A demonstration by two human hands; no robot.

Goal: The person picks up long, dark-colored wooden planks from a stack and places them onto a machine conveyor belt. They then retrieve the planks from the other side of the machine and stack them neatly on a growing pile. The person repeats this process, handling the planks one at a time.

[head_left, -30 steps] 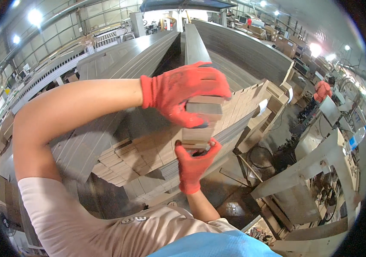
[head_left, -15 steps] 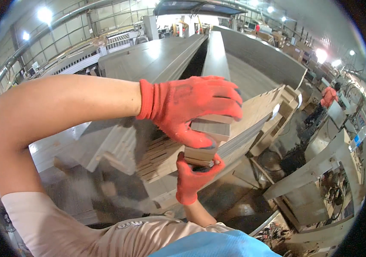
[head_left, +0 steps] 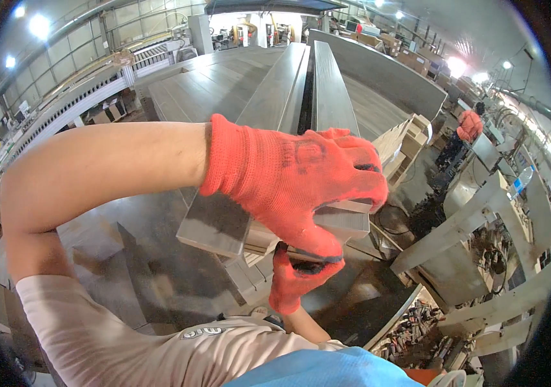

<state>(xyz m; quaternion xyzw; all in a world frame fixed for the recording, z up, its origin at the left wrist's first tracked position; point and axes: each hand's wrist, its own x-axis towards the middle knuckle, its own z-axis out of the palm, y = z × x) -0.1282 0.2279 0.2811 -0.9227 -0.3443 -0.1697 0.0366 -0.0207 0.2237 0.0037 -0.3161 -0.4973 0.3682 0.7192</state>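
Note:
My left hand, in a red glove with dark palm and fingertips, reaches across from the left. Its fingers and thumb are closed around the near end of grey planks, whose pale cut edges show below the fingers. Just under it, my right hand, also in a red glove, curls upward with thumb and fingers at the underside of the held planks; its contact is partly hidden by the left thumb. The held planks seem to run away from me beyond the left hand. Another long grey plank lies beside them on the left.
Grey boards spread over the surface ahead, beside a low grey side wall. Notched wooden pieces stand to the right. A pale machine frame and a person in red are farther right. Wood scraps lie lower right.
My view has shifted to the right. Both hands stay close together at the plank ends, the left now lower over the right. The left-hand plank has come closer to the held ones.

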